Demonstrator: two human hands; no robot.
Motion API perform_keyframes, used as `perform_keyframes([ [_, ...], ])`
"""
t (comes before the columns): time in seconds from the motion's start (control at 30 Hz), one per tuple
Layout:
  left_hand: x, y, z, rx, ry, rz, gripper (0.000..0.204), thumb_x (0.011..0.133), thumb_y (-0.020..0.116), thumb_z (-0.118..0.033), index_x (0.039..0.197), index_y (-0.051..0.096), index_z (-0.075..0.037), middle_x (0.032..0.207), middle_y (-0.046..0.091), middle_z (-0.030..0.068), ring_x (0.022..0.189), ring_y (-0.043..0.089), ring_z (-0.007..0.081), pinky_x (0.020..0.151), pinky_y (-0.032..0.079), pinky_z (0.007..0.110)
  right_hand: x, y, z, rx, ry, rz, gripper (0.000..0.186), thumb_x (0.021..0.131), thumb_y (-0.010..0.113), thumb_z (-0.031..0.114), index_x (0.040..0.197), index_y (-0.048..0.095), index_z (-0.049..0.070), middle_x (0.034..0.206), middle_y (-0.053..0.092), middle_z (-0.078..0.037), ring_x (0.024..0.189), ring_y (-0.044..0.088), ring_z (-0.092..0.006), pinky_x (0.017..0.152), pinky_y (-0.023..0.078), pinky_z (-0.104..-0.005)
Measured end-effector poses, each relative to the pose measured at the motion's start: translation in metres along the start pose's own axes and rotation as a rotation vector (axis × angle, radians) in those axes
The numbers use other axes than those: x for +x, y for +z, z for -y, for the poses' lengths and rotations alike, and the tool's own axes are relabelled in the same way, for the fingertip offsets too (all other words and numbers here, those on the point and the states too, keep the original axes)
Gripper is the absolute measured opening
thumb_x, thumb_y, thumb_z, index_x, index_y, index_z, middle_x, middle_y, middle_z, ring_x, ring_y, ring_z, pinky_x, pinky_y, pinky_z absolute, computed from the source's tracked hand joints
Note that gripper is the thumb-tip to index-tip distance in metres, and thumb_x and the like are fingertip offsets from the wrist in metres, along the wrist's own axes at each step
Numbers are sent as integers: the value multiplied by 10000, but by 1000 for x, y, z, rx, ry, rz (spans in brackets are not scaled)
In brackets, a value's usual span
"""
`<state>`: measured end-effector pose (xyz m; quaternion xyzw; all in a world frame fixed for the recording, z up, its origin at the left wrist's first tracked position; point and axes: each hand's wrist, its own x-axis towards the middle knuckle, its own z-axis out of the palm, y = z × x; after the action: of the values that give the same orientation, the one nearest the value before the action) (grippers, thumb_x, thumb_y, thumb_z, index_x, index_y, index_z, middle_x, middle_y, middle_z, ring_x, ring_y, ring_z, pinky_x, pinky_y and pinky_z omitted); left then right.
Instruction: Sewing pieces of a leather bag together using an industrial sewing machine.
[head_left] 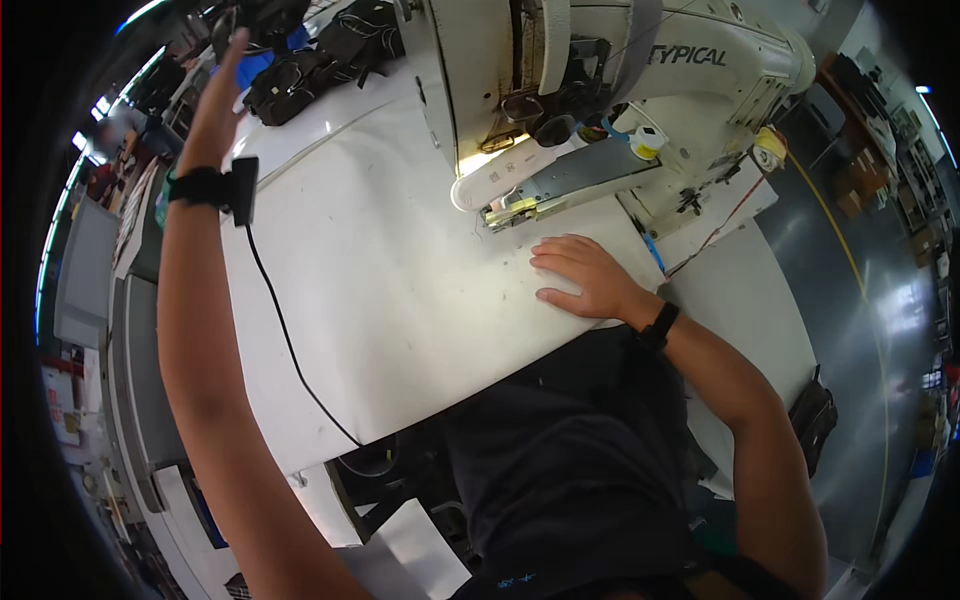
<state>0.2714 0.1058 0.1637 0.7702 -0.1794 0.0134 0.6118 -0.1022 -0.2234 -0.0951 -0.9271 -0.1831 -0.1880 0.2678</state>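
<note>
Take the white industrial sewing machine as your landmark. Its body walls off the far edge of the white flat desk, and its lit needle head and metal bed plate overhang the desk just in front of it. Your right hand lies flat on the desk just in front of that bed plate, filling the narrow strip there. To the left of the machine the white surface lies broad and bare, crossed only by a thin black cable running toward the near edge. Farther left of the machine, at the far corner, a heap of black strapped pieces blocks passage; your raised left hand is beside it.
</note>
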Motion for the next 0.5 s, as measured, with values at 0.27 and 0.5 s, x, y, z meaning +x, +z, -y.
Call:
perform_keyframes([
  [0.27,-192,111,136,1130,-7,917,1236,832,629,-809,1641,186,14,1694,151,301,1570,143,495,1236,206,640,-4,0,4,-52,39,13,447,912,763,340,1245,684,53,1352,653,-130,1314,563,-317,1156,398,-460],
  [0.5,-237,111,164,1184,256,706,1111,908,640,-694,1675,120,-82,1722,129,241,1584,100,477,1175,149,763,-7,7,-1,-90,-14,-28,440,923,751,348,1243,684,54,1351,652,-132,1324,562,-325,1144,413,-464],
])
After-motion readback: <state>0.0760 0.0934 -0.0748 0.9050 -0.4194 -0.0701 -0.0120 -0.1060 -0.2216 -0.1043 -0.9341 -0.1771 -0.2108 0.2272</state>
